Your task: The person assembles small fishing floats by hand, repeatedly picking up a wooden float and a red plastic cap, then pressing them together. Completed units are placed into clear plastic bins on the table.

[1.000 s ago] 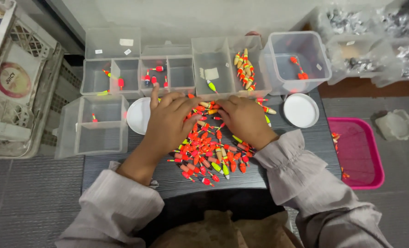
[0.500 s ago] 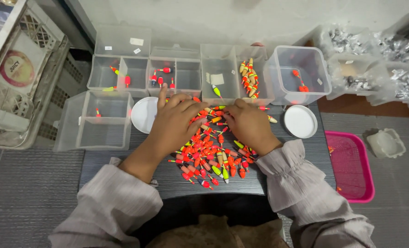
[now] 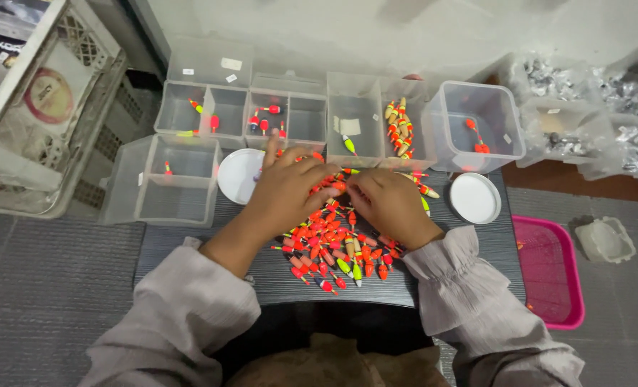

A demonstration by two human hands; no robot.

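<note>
A heap of small orange, red and yellow-green fishing floats (image 3: 337,247) lies on a dark table (image 3: 190,251). My left hand (image 3: 287,190) rests palm down on the heap's far left side, fingertips pinching an orange float (image 3: 339,185). My right hand (image 3: 389,204) lies beside it on the heap's right, fingers curled toward the left hand; whether it grips a float is hidden. Both fingertips meet near the heap's top. Grey sleeves cover both arms.
Clear plastic bins (image 3: 290,118) line the table's far edge, some holding a few floats; one (image 3: 399,129) holds several. A square tub (image 3: 480,129), two white lids (image 3: 237,175) (image 3: 474,198), a pink tray (image 3: 548,269) at right, a crate (image 3: 39,107) at left.
Both hands have shifted slightly on the heap, fingertips drawing together at its top. The camera has tilted, so the whole scene sits lower in the frame.
</note>
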